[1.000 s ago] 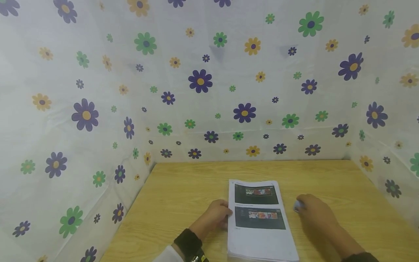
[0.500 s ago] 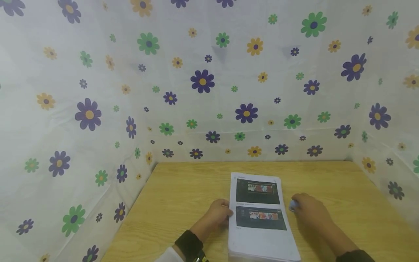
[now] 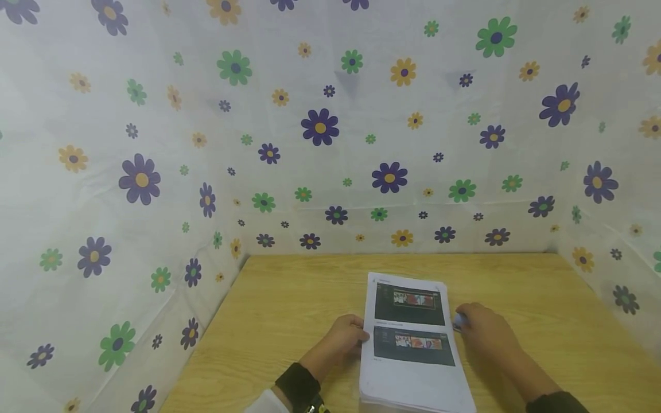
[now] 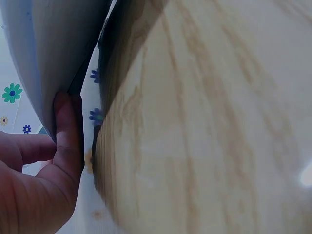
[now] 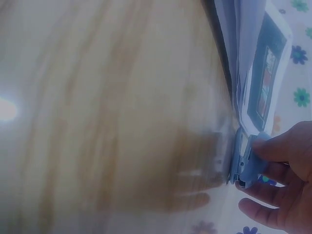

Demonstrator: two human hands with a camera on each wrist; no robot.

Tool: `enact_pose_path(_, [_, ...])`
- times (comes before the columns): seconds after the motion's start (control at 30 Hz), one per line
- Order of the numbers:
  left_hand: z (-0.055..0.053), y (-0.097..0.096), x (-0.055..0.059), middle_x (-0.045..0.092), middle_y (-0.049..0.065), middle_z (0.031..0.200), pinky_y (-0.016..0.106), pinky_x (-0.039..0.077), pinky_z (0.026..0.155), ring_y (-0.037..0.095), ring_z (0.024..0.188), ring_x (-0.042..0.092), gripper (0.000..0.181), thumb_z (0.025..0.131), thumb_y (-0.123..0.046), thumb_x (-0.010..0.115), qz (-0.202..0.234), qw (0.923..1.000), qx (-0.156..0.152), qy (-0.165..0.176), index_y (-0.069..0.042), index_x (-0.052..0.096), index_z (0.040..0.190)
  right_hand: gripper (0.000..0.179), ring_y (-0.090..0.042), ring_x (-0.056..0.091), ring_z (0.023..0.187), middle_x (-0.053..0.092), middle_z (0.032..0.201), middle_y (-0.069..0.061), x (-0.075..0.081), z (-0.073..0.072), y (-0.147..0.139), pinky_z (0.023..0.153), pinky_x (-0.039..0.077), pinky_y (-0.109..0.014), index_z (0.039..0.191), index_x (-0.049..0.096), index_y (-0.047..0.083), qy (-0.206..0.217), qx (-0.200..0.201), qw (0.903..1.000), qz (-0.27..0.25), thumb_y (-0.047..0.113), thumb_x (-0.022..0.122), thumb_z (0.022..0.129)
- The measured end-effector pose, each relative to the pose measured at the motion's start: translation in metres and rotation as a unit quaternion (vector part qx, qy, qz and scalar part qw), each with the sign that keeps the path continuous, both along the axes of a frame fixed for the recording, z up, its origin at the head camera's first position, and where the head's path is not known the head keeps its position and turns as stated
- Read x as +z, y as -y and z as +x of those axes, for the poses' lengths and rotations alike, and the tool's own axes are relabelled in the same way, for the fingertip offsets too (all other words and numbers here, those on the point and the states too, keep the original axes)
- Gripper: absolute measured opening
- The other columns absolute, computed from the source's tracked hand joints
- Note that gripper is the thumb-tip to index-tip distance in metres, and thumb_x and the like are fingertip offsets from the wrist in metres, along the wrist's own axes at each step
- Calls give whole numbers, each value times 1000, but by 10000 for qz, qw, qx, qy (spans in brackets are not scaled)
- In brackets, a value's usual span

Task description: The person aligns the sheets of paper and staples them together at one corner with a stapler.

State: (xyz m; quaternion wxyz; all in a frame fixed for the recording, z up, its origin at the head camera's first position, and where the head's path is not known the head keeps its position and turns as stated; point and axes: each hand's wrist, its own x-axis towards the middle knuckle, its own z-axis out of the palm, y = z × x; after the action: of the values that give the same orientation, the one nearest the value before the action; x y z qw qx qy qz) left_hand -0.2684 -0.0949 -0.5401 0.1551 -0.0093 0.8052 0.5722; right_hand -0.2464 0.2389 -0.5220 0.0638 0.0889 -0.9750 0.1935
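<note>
A thick stack of printed paper (image 3: 413, 381) lies in front of me, its top page showing two dark screenshots. My left hand (image 3: 342, 339) pinches the stack's left edge; in the left wrist view the thumb and fingers of this hand (image 4: 46, 187) are on either side of the sheets (image 4: 56, 44). With my right hand (image 3: 488, 338) I hold a small light-blue stapler (image 5: 252, 163) between thumb and fingers. Its mouth faces the right edge of the stack, right at the paper's side in the right wrist view.
The wood-grain table (image 3: 289, 298) reaches back to a white flower-print curtain (image 3: 330, 160), which also hangs on the left and right. Dark bands (image 3: 298, 383) are worn on both wrists.
My right hand has moved left with the stapler, up to the stack's right edge. The stack's far end has shifted slightly away and to the right, while my left hand keeps its pinch.
</note>
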Motion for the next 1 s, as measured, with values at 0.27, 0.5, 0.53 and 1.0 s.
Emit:
enact_pose_path(0.27, [-2,1,-3,69,9,98,36,59,77,21,88,68,17,92,-1,65,17,10000,-28,88,1,63,109,27,-33,69,90,69,99,-12,1,1,5,79,58,-52,116,68,-2,-184,-71,9998,99,4,68,90])
enact_pose_path(0.5, [-1,1,-3,69,9,99,37,57,79,22,89,67,16,92,-2,65,13,10000,-77,59,0,64,108,23,-33,69,90,69,97,-10,3,3,10,80,58,-53,114,68,-1,-231,-51,9997,-15,6,68,92])
enact_pose_path(0.53, [-1,0,-3,69,9,100,37,57,79,22,89,67,16,92,-2,64,20,10000,-75,60,0,64,108,23,-32,69,90,69,97,-10,3,3,11,80,58,-53,114,69,-1,-220,-37,9997,-50,6,68,92])
enact_pose_path(1.0, [2,-2,0,70,10,97,37,59,77,22,86,69,16,92,0,64,53,9997,-156,194,2,64,107,22,-37,69,92,70,99,-12,-2,-2,12,82,57,-55,114,69,-1,-414,72,9991,50,8,66,94])
